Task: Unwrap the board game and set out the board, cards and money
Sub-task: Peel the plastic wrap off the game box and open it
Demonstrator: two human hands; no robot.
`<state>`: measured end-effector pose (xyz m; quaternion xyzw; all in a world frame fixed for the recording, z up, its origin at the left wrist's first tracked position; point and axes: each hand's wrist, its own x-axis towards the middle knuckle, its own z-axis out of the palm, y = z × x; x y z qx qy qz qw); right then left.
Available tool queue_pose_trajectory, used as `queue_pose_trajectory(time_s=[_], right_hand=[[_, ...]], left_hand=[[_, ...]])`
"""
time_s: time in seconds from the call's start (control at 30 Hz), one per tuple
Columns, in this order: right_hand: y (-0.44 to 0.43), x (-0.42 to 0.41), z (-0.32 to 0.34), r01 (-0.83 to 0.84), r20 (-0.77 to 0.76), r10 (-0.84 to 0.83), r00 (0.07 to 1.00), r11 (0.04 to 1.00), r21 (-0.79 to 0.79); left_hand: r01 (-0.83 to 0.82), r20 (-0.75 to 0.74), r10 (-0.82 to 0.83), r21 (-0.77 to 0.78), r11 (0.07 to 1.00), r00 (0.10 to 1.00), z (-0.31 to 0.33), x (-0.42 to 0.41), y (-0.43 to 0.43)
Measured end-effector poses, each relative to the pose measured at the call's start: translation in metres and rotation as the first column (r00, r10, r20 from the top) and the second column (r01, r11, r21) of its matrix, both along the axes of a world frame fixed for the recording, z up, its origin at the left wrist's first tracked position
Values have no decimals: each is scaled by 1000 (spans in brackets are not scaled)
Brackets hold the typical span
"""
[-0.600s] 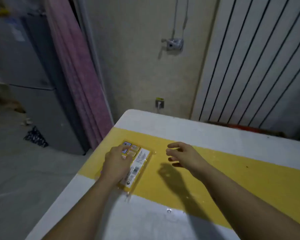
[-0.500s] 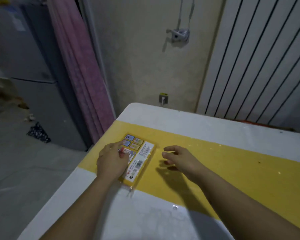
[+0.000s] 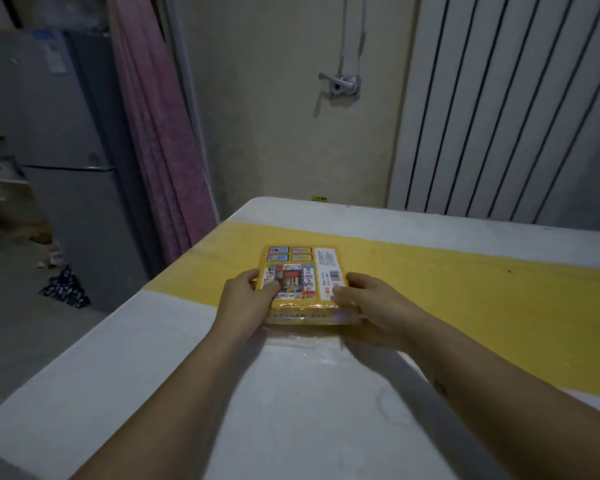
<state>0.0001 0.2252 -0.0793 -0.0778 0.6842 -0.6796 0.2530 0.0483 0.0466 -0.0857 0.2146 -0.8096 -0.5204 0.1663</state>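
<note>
Both hands (image 3: 305,299) clamp the shrink-wrapped game box (image 3: 303,277) at its near corners; probably light, stiff, slippery film.

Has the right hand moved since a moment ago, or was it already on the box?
Yes. The right hand came leftward along the yellow stripe and now grips the game box at its near right corner.

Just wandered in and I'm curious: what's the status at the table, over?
Left hand gripping game box at its left edge, right hand gripping its right edge. Box on yellow strip of table, plastic wrap unopened. Nothing blocking.
</note>
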Motion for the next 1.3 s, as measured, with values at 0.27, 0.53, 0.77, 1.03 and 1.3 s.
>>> queue_pose_trajectory(time_s=[0.27, 0.53, 0.77, 1.03, 1.3], right_hand=[[100, 94, 54, 312, 58, -308, 950, 915, -257], [152, 134, 114, 404, 157, -381, 911, 749, -526], [177, 152, 138, 389, 79, -414, 907, 751, -534], [199, 144, 114, 496, 26, -540, 841, 751, -436], [200, 134, 45, 561, 154, -544, 825, 754, -341]], left_hand=[[236, -310, -120, 370, 898, 943, 42, 63, 102], [555, -535, -325, 350, 755, 780, 87, 100, 146], [261, -481, -176, 115, 959, 859, 93, 98, 153], [230, -259, -32, 789, 570, 965, 81, 97, 110], [411, -324, -254, 686, 600, 911, 30, 100, 91]])
